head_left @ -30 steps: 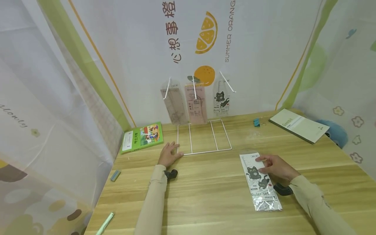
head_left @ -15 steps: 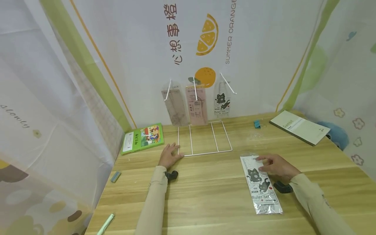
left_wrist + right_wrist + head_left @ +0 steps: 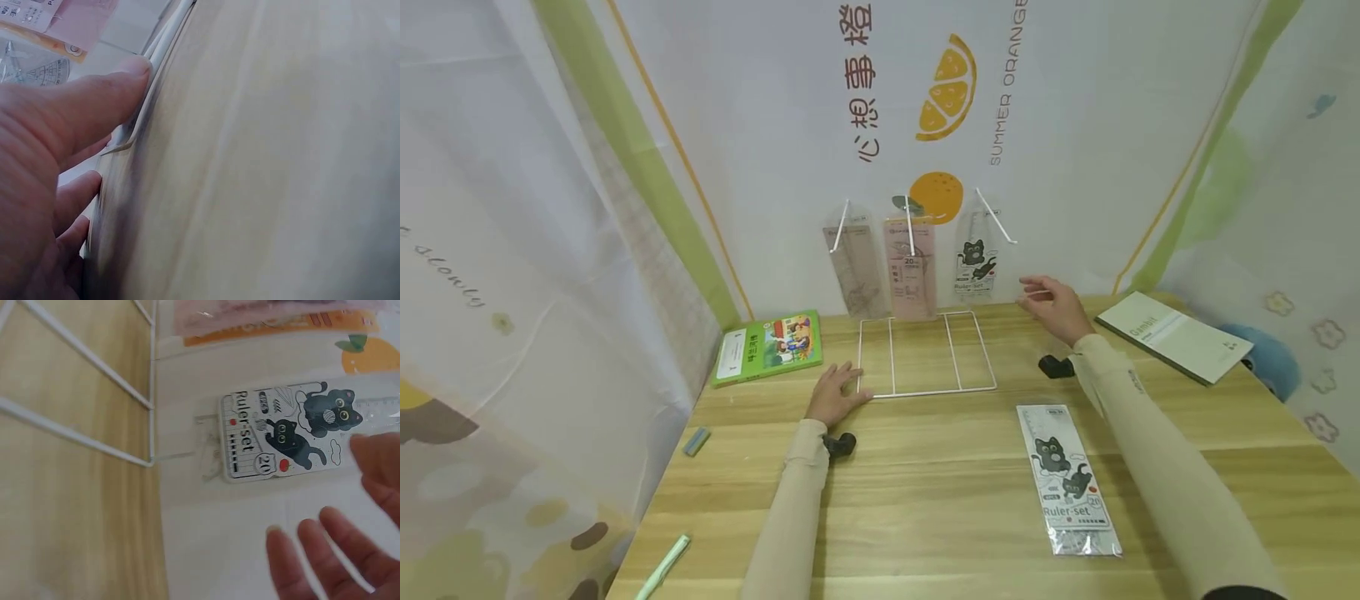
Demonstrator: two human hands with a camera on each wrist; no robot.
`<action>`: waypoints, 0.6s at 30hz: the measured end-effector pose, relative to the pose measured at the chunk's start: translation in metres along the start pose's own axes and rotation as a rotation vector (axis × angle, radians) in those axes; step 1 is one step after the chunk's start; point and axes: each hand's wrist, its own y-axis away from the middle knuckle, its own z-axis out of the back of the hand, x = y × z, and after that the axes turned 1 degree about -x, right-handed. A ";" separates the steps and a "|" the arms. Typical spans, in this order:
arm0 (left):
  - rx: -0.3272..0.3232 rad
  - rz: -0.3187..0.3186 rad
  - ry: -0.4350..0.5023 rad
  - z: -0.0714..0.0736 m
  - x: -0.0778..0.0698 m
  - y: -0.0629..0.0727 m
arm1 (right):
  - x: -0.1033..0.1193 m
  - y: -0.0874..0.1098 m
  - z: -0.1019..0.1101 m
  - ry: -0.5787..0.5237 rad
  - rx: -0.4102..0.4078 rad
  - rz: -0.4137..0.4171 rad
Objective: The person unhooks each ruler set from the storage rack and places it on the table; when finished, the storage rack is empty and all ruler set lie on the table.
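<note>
My left hand (image 3: pixel 835 395) rests at the near left corner of a white wire rack (image 3: pixel 925 392), its thumb (image 3: pixel 112 100) on the frame wire and the other fingers spread over the table. My right hand (image 3: pixel 1057 310) is raised with nothing in it, fingers apart and slightly bent. Just left of it, a packaged ruler set (image 3: pixel 975 267) with black cats hangs on the right hook (image 3: pixel 996 217); the fingers lie close to it in the right wrist view. A matching ruler set packet (image 3: pixel 1067 483) lies flat on the table below the right forearm.
A brownish packet (image 3: pixel 855 271) and a pink packet (image 3: pixel 912 275) hang from the other hooks. A green book (image 3: pixel 769 347) lies back left, a pale notebook (image 3: pixel 1176 337) back right. An eraser (image 3: pixel 697 442) and a light green pen (image 3: pixel 662 568) lie near the left edge.
My right hand has left the ruler set packet on the table and moved up and back, beside the hanging ruler set. The left hand stays at the rack's corner.
</note>
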 end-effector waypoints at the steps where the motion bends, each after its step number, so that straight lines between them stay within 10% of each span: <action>1: 0.002 -0.002 -0.002 0.000 0.000 -0.001 | 0.002 -0.010 -0.002 -0.024 -0.014 0.007; 18: -0.003 -0.005 -0.013 0.001 -0.001 -0.002 | 0.034 -0.080 -0.022 -0.338 0.017 -0.112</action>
